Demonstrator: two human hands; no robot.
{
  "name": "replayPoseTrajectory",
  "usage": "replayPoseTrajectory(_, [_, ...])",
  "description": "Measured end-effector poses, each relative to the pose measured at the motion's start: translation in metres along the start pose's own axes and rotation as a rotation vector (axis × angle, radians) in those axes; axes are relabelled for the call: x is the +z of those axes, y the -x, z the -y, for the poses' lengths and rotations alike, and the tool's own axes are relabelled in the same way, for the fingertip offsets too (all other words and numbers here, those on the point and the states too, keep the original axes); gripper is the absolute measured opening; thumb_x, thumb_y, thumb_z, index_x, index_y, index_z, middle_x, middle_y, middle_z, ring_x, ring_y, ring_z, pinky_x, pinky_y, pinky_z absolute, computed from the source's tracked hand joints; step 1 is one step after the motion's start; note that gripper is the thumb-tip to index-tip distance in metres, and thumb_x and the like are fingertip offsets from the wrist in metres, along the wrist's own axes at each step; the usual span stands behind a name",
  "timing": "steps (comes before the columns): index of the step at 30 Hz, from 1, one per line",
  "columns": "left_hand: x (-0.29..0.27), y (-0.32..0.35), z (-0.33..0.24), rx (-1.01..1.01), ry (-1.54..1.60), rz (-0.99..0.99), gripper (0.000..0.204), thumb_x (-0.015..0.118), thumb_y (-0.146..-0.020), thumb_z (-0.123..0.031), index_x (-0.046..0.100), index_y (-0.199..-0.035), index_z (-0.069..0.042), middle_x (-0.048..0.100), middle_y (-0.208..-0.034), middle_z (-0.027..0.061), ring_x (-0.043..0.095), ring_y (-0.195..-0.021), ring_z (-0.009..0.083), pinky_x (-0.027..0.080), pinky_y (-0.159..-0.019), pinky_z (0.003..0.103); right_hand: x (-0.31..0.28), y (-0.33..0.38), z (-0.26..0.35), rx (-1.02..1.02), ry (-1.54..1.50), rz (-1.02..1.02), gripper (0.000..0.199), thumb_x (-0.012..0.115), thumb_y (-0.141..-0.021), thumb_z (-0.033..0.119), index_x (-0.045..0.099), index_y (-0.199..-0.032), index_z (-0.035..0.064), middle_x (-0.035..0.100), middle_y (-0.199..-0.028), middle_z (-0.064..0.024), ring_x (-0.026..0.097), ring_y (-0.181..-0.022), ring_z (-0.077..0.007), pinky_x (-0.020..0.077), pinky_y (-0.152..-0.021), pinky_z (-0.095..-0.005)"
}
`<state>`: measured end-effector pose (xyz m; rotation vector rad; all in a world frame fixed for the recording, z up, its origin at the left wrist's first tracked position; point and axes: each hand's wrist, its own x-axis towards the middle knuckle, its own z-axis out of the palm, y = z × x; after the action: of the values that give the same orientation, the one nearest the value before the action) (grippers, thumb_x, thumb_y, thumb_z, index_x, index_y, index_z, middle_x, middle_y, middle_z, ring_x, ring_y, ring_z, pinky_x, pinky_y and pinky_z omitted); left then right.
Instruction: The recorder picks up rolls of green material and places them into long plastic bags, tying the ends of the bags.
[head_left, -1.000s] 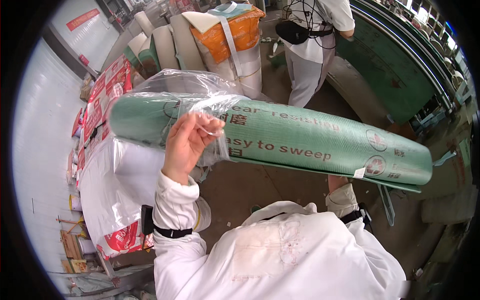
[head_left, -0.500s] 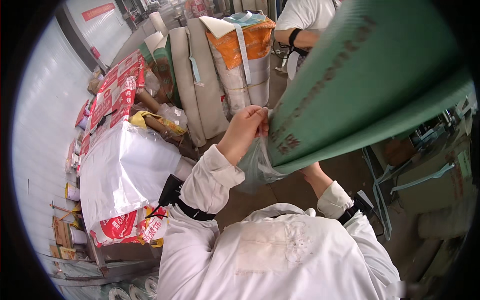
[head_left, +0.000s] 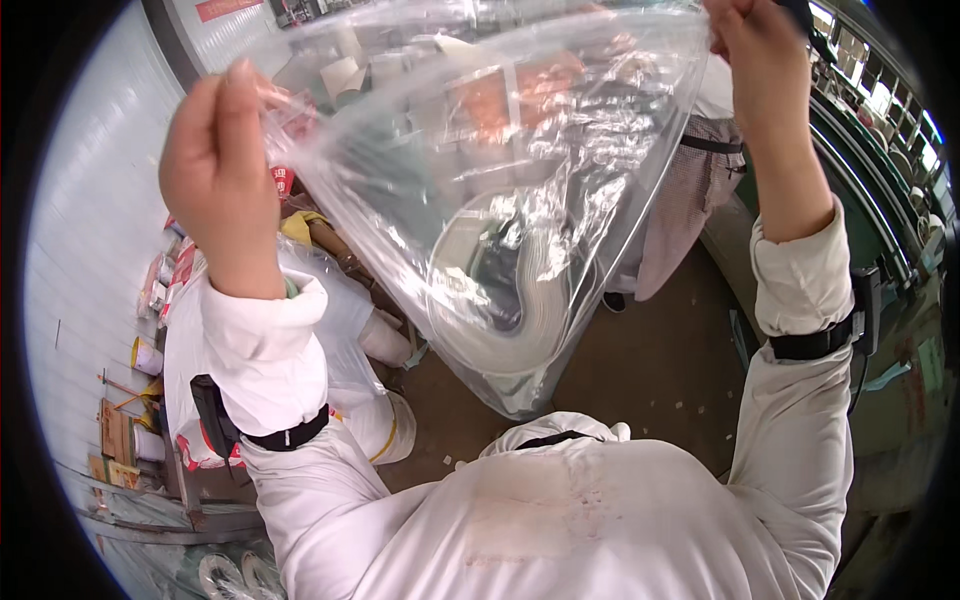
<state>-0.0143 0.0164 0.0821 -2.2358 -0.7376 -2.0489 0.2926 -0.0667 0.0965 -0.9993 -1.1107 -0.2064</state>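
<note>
Clear bag hangs from left hand and, apparently, right hand.

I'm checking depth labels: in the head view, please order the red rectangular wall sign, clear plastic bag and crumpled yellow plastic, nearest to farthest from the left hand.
1. Clear plastic bag: gripped by the left hand.
2. Crumpled yellow plastic: just right of the wrist in view, beyond it.
3. Red rectangular wall sign: upper left, far background.

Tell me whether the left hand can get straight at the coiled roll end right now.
Probably not: the left hand is pinching the clear plastic bag by its edge, and glossy film seems to lie across the coiled roll end.
</note>
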Motion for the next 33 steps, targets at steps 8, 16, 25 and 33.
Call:
replayPoseTrajectory(8, [0.024,0.069,0.006,-0.017,0.508,0.29,0.051,0.046,-0.087,-0.039,0.036,-0.127,-0.01,0.032,-0.134,0.0188,0.037,-0.121,0.0262,0.03,-0.098,0.04,0.037,0.063,-0.002,0.552,-0.849,0.263,0.025,0.042,-0.091,0.021,0.054,-0.103,0.0016,0.057,-0.091,-0.0043,0.056,-0.081,-0.0145,0.0442,-0.081,-0.0277])
replayPoseTrajectory(16, [0.055,0.062,-0.036,-0.66,2.087,0.444,0.027,0.037,-0.092,-0.032,0.049,-0.096,-0.008,0.046,-0.061,0.0019,0.044,-0.054,0.0089,0.043,-0.075,0.029,0.042,0.06,0.016,0.485,-1.553,0.871,0.029,0.037,-0.093,0.026,0.057,-0.087,0.0063,0.053,-0.064,-0.0005,0.05,-0.066,-0.0115,0.0408,-0.063,-0.0233])
replayPoseTrajectory(25, [0.051,0.096,-0.04,-0.307,1.051,0.687,0.029,0.054,-0.074,0.002,0.054,-0.103,-0.002,0.054,-0.087,0.0,0.052,-0.08,0.0071,0.041,-0.067,0.02,0.053,0.095,0.029,-0.414,-0.318,1.077,0.035,0.043,-0.09,0.029,0.06,-0.098,-0.0003,0.054,-0.111,-0.0132,0.045,-0.109,-0.0278,0.0337,-0.093,-0.0364])
replayPoseTrajectory(33, [0.042,0.105,-0.049,-0.636,1.123,0.771,0.018,0.055,-0.083,-0.011,0.054,-0.098,-0.001,0.053,-0.078,-0.0008,0.049,-0.071,0.005,0.039,-0.06,0.02,0.035,0.123,0.014,-0.016,-0.52,0.809,0.016,0.067,-0.071,0.005,0.062,-0.086,0.0022,0.059,-0.091,-0.0103,0.056,-0.093,-0.0223,0.0436,-0.079,-0.0302])
